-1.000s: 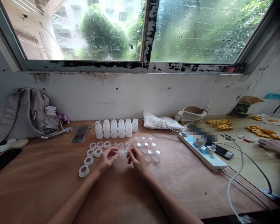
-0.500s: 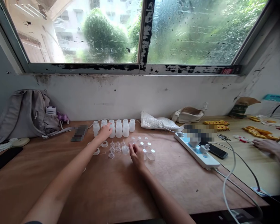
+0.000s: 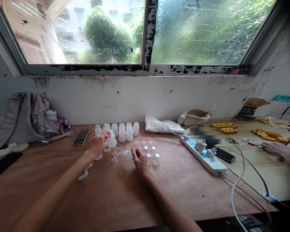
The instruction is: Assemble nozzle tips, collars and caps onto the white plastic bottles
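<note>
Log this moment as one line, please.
left hand: holds small white bottle | right hand: holds clear cap | bottle row behind

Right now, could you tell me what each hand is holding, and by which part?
The left hand grips a small white bottle around its body. The right hand pinches a small clear piece; which part cannot be told.

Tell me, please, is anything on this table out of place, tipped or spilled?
One small bottle is out of the back row, tilted in the left hand. The right hand holds a clear nipple. Nothing is spilled or visibly damaged.
</note>
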Demonstrator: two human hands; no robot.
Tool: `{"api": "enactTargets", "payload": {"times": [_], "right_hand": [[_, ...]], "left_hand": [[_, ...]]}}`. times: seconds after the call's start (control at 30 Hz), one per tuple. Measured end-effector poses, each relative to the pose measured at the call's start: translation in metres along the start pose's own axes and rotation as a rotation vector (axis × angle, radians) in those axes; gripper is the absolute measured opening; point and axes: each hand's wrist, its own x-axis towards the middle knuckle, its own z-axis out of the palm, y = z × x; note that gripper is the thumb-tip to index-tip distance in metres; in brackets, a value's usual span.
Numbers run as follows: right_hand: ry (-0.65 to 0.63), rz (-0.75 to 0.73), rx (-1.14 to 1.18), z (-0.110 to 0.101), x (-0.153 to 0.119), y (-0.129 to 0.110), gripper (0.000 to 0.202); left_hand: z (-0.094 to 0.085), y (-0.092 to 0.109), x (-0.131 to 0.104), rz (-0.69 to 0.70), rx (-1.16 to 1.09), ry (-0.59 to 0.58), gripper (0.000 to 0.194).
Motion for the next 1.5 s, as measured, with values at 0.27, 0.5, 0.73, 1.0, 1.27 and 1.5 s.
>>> {"api": "enactTargets", "payload": {"times": [0.27, 0.5, 0.73, 1.0, 1.27, 1.5], "right_hand": [[-0.019, -0.013, -0.027, 0.001, -0.002, 0.0, 0.034], [-0.032, 0.008, -0.008, 0.0, -0.003, -0.001, 0.035], [-0.06, 0.054, 0.043, -0.001, -0.003, -0.002, 0.033], [-0.081, 0.087, 0.188, 0.0, -0.003, -0.001, 0.029], [-0.034, 0.076, 0.36, -0.003, -0.002, -0.005, 0.024], [-0.106, 0.062, 0.327, -0.001, -0.005, -0.007, 0.024]], "left_hand": [[-0.008, -0.014, -0.064, 0.014, 0.032, -0.043, 0.026], [0.002, -0.017, -0.079, -0.01, -0.08, -0.005, 0.024], [0.026, -0.017, -0.089, -0.099, -0.35, 0.108, 0.056], [0.047, -0.005, -0.089, -0.161, -0.445, 0.125, 0.049], [0.05, 0.017, -0.077, 0.054, -0.422, 0.06, 0.05], [0.061, 0.012, -0.086, 0.241, -0.365, 0.064, 0.047]]}}
